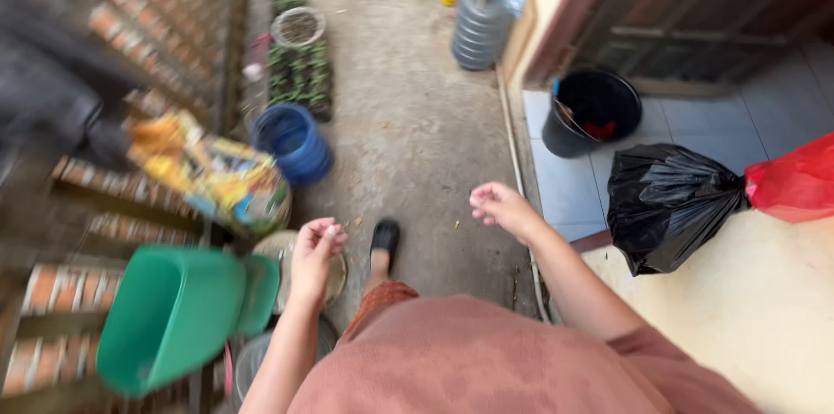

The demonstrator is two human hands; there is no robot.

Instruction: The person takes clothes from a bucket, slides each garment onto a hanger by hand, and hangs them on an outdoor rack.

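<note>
We walk the grey concrete path; our left hand (pixel 314 253) curls loosely, seemingly empty, beside the green plastic basin (pixel 174 314), right hand (pixel 502 208) pinches closed, contents unclear; nothing carried yet.

There is one view only, from a camera worn on the person's head. It looks steeply down and forward along a narrow concrete yard floor (pixel 408 127). The person's own body fills the bottom edge, very near the lens, with the left hand (pixel 314 256) and right hand (pixel 502 207) raised just ahead of it. The brick wall (pixel 148 23) runs up the left side, blurred. The tiled step (pixel 695 132) and a doorway lie on the right. The far end of the yard, with a large water bottle (pixel 479 23), reaches the top edge.
</note>
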